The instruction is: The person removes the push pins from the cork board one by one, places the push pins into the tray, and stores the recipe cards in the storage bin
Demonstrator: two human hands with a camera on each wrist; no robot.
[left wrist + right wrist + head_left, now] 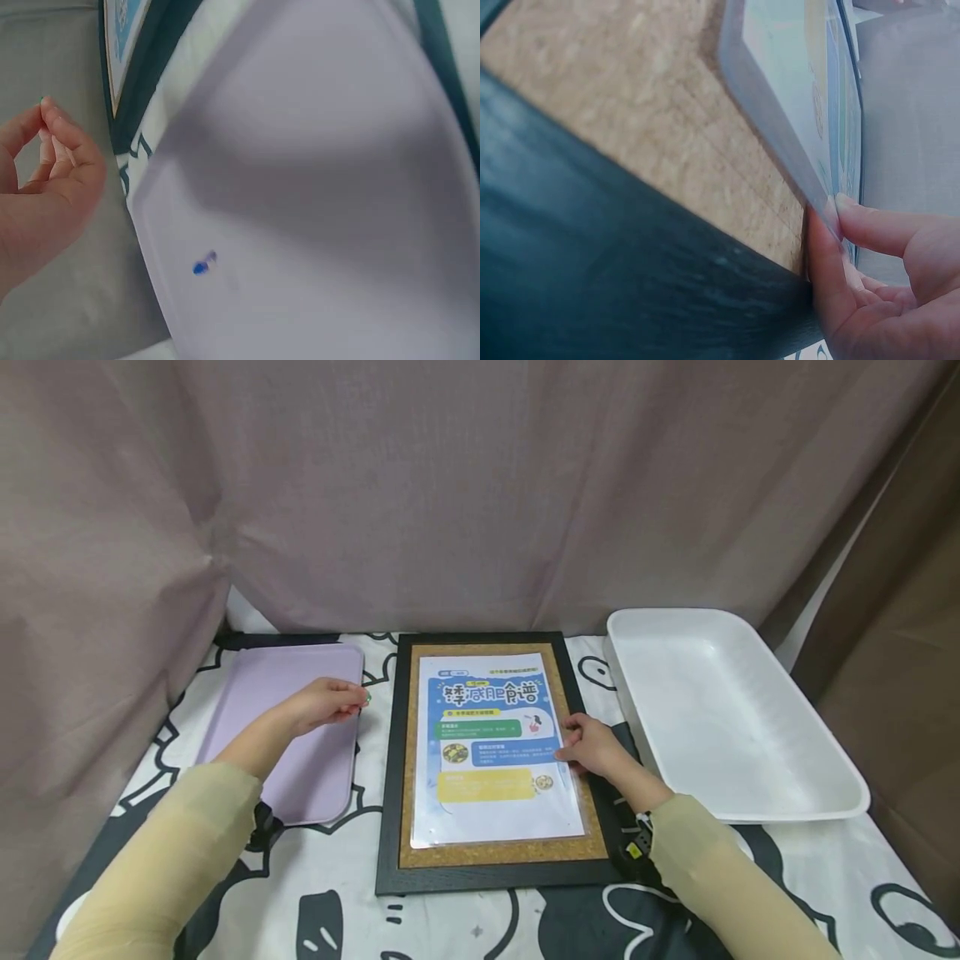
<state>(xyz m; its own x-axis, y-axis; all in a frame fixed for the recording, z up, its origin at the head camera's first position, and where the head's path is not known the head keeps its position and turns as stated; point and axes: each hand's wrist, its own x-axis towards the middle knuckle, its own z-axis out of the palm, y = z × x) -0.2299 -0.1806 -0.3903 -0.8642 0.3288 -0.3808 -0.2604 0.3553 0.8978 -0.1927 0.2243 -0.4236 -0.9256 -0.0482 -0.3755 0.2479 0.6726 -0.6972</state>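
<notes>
My left hand (324, 703) is above the right side of a lilac tray (258, 693), pinching a tiny green push pin (368, 698) between thumb and fingertip; only a speck of green shows. In the left wrist view, a blue push pin (202, 264) lies on the tray. A laminated sheet (487, 814) with a blue, green and yellow printed recipe page lies on a black-framed cork board (525, 852). With thumb and index finger, my right hand (596, 745) pinches the sheet's right edge. That edge stands a little off the cork in the right wrist view.
To the right of the board sits a deep white tray (738, 718). A black-and-white cartoon cloth (450, 927) covers the table under everything. Grey-brown curtains (450, 493) hang behind and at both sides.
</notes>
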